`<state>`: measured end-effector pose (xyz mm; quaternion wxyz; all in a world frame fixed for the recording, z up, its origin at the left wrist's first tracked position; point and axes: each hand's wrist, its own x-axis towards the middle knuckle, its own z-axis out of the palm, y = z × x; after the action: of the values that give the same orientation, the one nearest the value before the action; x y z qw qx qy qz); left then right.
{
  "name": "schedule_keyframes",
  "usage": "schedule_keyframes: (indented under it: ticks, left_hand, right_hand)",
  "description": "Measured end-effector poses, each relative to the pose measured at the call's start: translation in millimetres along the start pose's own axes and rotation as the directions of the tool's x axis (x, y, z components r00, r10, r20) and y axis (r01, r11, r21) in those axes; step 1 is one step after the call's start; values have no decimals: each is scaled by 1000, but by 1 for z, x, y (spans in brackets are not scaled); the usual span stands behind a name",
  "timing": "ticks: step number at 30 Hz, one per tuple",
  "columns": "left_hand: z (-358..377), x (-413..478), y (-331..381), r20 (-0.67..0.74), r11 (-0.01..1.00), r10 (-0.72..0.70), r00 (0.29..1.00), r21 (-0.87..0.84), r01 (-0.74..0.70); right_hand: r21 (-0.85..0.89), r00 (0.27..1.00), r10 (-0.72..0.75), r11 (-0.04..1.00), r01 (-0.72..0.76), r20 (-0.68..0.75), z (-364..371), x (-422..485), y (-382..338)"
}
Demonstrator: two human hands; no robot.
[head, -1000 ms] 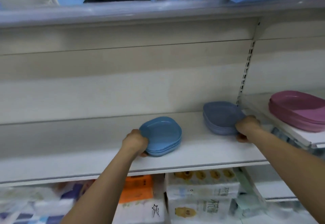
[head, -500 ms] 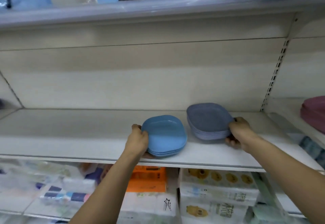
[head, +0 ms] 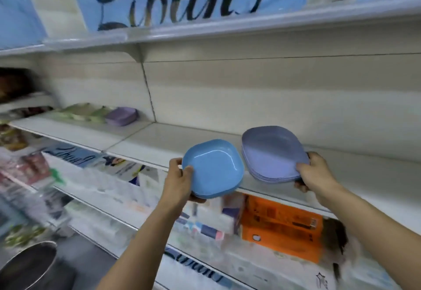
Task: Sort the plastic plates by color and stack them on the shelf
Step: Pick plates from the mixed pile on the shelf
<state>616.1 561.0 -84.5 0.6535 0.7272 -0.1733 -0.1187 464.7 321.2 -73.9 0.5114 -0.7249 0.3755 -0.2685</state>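
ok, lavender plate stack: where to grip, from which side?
Grip the near right corner of the lavender plate stack, coming from the front of the shelf. The plates are shallow and nested, so a thumb over the top rim and fingers under the bottom plate clamps them all, as the right hand does.
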Motion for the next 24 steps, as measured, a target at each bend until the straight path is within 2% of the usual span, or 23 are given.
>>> schedule_keyframes:
  ticks: [6, 11, 24]
  left_hand:
    - [-148, 29, -10, -67, 997, -24, 997, 72, 29]
    - [-247, 48, -23, -105, 995, -65, 992, 68, 72]
    - [-409, 111, -54, -261, 992, -127, 957, -19, 127]
  right_hand:
    - [47, 993, 8, 999, -14, 120, 146, -31, -48]
    - [95, 984, 9, 995, -27, 181, 243, -52, -77]
    - [117, 952, 29, 991, -67, 304, 435, -48, -146]
